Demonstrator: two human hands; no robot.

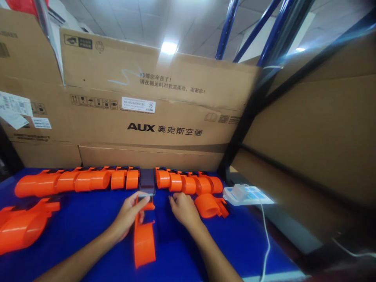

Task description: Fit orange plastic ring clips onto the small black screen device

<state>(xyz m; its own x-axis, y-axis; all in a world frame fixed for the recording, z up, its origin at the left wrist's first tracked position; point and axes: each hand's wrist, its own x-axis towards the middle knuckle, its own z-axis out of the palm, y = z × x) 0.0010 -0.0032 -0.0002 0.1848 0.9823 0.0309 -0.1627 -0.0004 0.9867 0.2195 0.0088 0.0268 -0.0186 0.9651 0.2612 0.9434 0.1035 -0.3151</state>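
Observation:
My left hand (131,213) is closed around the upper end of an orange tape dispenser (144,243). Its wide ring hangs below my fingers, over the blue tabletop. A dark strip with a pale edge shows under my thumb. To the right, my right hand (182,209) is held apart from it, fingers curled together; whatever they pinch, if anything, is hidden. Just past my left hand lies a dark flat rectangular object (147,180), like a phone. A loose orange dispenser (208,205) rests on its side to the right of my right hand.
Rows of similar orange dispensers (85,181) line the back of the blue table (96,213), with more at the left edge (23,229). A white power strip (248,194) with a cable sits right. Behind stands a cardboard box wall (102,131); a dark rack post (239,133) rises right.

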